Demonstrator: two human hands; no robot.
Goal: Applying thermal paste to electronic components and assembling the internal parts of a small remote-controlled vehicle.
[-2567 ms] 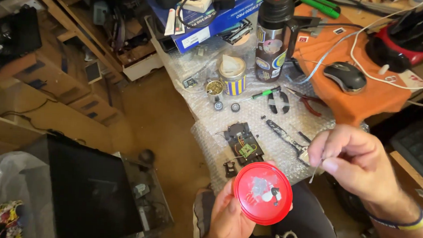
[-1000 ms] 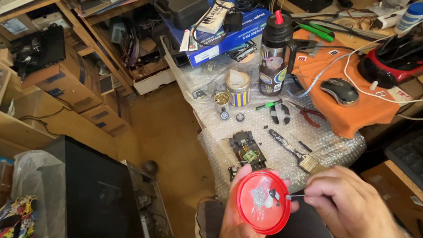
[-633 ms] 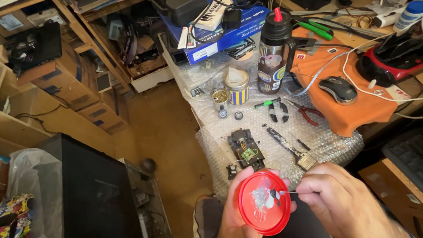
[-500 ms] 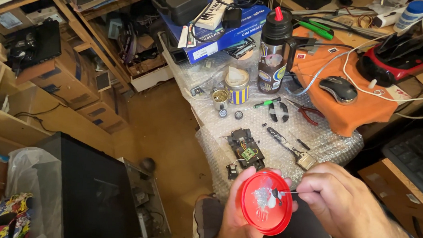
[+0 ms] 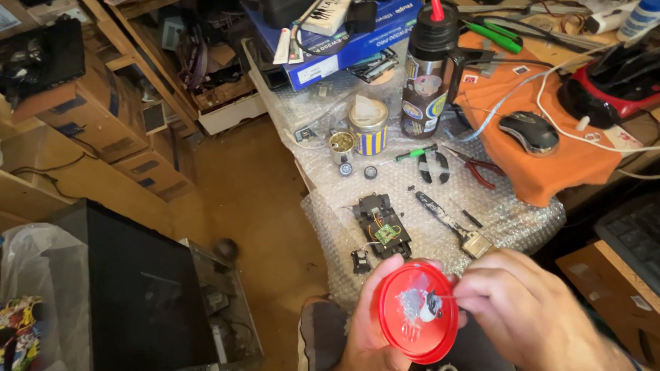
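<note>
Lid, red, faces up in left hand; right hand's thin stick lies crosswise.

Seen from above, a left hand holds a round red plastic lid flat, while the right hand pinches a thin tool whose tip touches a small white blob on it. Beyond, a small black circuit-board chassis lies on the bubble-wrapped desk.

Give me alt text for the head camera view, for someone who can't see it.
A left hand holds a round red plastic lid while the right hand touches a thin tool to a small white blob on it. Behind, a small dark circuit-board chassis lies on a bubble-wrap-covered bench.
</note>
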